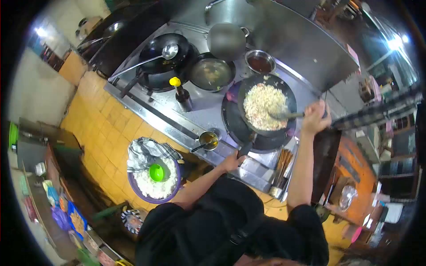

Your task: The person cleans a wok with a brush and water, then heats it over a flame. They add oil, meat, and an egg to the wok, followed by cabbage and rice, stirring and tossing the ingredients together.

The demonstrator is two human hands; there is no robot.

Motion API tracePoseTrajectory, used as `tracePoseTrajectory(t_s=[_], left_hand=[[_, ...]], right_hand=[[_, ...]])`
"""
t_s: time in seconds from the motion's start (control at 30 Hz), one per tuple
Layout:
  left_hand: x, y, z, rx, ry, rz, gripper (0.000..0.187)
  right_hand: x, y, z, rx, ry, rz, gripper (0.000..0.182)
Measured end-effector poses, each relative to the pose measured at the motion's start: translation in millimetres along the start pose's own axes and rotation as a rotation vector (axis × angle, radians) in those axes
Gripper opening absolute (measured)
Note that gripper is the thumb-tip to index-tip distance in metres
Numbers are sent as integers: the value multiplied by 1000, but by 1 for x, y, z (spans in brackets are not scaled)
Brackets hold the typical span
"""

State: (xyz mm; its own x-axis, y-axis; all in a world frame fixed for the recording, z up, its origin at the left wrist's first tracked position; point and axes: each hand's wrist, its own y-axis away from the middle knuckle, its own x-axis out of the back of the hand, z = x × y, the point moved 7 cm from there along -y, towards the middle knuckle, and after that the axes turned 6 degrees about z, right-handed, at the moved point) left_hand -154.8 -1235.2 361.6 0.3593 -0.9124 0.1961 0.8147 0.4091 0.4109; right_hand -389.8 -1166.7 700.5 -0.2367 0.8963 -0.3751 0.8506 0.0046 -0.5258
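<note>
My left hand (231, 162) is wrapped round the dark handle of a wok (290, 95) on the right side of the stove. Inside the wok lies a heap of pale fried rice (262, 101) with small reddish bits. My right hand (315, 117) grips the end of a long-handled wok spatula (290, 115); its head is blurred with motion and rests in the rice. Near my left hand, at the stove's front edge, stands a metal cup (207, 140) with yellowish liquid and a dark-handled utensil in it.
A second wok (166, 48) has a metal ladle (170, 51) across it. Between the woks are a pan of liquid (212, 74), a yellow-capped bottle (182, 97) and a bowl of dark sauce (260, 62). A purple tub (133, 188) of white rice holds a green bowl (156, 173). Skewers (282, 166) stand right.
</note>
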Motion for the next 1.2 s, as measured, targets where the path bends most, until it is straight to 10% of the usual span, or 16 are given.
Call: tracePoseTrajectory(t_s=[0.17,0.63,0.97,1.1,1.2], left_hand=[[-3,4,0,-11,40,-42,62],[1,4,9,29,82,1,60],[-3,3,6,27,183,-24,53],[7,3,23,-166,122,97,48],[-7,-11,3,28,74,3,30]], right_hand=[[3,-9,32,55,-33,-202,30],[-20,-36,17,140,59,72,40],[-26,-29,25,-264,-142,140,41],[-27,-4,-19,-195,-210,30,44],[-12,34,20,129,321,-307,39]])
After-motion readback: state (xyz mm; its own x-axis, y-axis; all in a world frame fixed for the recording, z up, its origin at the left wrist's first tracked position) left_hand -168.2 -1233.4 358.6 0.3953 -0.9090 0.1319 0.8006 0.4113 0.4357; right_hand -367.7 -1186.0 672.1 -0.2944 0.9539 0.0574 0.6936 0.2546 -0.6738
